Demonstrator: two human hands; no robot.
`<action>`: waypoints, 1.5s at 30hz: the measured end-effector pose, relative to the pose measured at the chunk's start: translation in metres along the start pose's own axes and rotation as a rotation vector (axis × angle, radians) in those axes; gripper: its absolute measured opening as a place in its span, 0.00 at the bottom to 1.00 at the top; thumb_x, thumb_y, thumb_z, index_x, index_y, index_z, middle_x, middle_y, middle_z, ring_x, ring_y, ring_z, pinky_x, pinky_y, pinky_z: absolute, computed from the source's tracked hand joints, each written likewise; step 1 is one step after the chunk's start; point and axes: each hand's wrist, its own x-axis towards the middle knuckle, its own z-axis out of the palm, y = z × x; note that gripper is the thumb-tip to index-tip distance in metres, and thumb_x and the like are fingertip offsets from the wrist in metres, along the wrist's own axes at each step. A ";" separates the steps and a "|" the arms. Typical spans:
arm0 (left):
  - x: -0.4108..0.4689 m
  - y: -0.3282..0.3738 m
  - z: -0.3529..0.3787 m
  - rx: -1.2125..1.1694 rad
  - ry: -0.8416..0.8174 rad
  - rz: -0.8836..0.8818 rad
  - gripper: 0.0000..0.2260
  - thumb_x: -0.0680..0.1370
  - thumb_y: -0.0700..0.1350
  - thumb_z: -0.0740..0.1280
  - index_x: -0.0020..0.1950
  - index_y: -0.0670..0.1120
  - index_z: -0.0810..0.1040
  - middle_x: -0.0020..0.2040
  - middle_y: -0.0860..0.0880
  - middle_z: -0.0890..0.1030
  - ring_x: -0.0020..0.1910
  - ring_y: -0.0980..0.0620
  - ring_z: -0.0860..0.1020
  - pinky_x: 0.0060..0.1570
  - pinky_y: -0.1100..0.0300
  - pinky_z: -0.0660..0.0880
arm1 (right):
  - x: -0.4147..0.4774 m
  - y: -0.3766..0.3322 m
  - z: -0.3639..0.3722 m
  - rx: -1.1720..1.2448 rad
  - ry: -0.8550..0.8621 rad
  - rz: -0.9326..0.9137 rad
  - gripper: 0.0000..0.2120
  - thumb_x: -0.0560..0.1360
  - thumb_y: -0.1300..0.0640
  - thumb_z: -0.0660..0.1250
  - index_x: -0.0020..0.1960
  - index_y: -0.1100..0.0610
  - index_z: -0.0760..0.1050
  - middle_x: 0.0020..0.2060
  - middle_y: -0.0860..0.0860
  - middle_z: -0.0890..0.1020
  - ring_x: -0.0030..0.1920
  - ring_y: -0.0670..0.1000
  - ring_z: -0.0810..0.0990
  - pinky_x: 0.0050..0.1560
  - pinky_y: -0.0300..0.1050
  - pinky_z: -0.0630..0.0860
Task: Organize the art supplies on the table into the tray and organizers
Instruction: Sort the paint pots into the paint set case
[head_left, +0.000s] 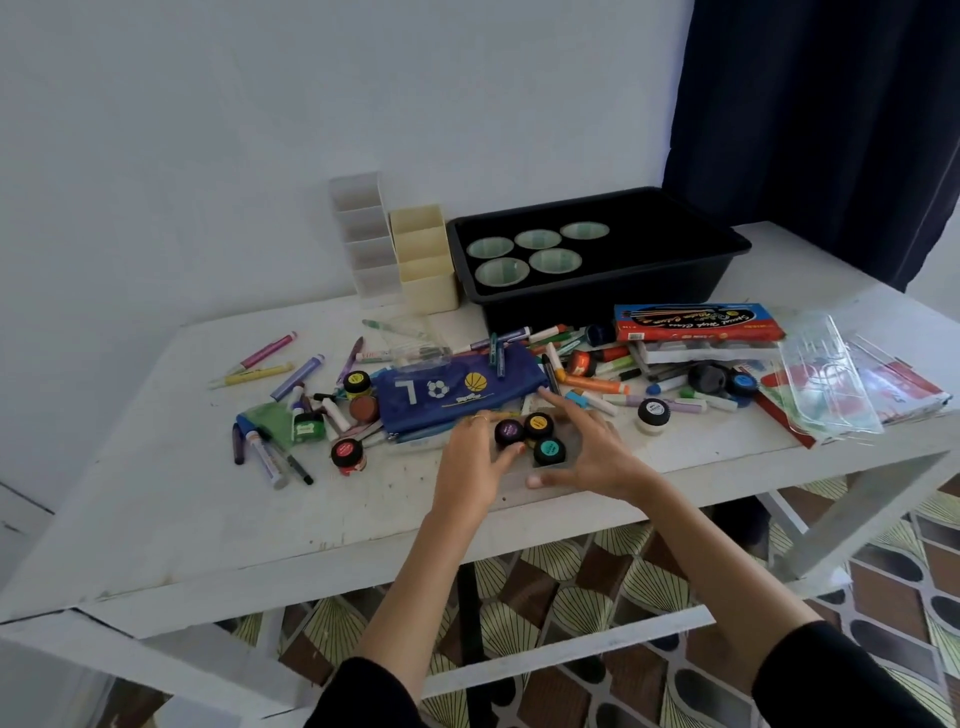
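White table (208, 519), cluttered | my left hand (470, 457) pinches one of three paint jars (530, 436), right hand (589, 449) spread open beside | light, rigid, I judge (grip sides).

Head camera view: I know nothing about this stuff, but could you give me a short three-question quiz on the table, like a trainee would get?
1. How many green cups sit in the black tray?
2. True or false: the blue pencil case lies inside the tray.
3. The three paint jars between the left hand and the right hand have lid labels coloured: A) purple, yellow, teal; B) red, white, green; C) all pink.
Key: 1) five; 2) false, it lies on the table in front of the tray; 3) A.
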 end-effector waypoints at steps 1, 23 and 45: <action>-0.001 0.000 0.001 0.047 0.017 -0.006 0.18 0.76 0.49 0.67 0.64 0.45 0.73 0.58 0.46 0.74 0.57 0.49 0.74 0.54 0.56 0.72 | -0.001 0.000 -0.003 0.119 -0.024 -0.007 0.51 0.57 0.32 0.73 0.74 0.42 0.56 0.67 0.48 0.68 0.68 0.51 0.63 0.70 0.54 0.61; 0.085 0.085 0.058 0.051 -0.092 0.226 0.12 0.79 0.43 0.61 0.62 0.42 0.75 0.60 0.45 0.76 0.57 0.48 0.74 0.55 0.53 0.73 | -0.006 0.054 -0.057 -0.046 0.551 0.013 0.13 0.70 0.59 0.68 0.53 0.47 0.77 0.47 0.45 0.74 0.51 0.48 0.68 0.53 0.45 0.65; 0.120 0.070 0.071 0.268 -0.083 0.391 0.17 0.73 0.41 0.69 0.60 0.45 0.70 0.57 0.45 0.74 0.54 0.45 0.75 0.52 0.55 0.71 | -0.003 0.078 -0.053 0.092 0.542 -0.021 0.16 0.67 0.62 0.72 0.54 0.52 0.76 0.46 0.46 0.72 0.47 0.49 0.73 0.47 0.38 0.71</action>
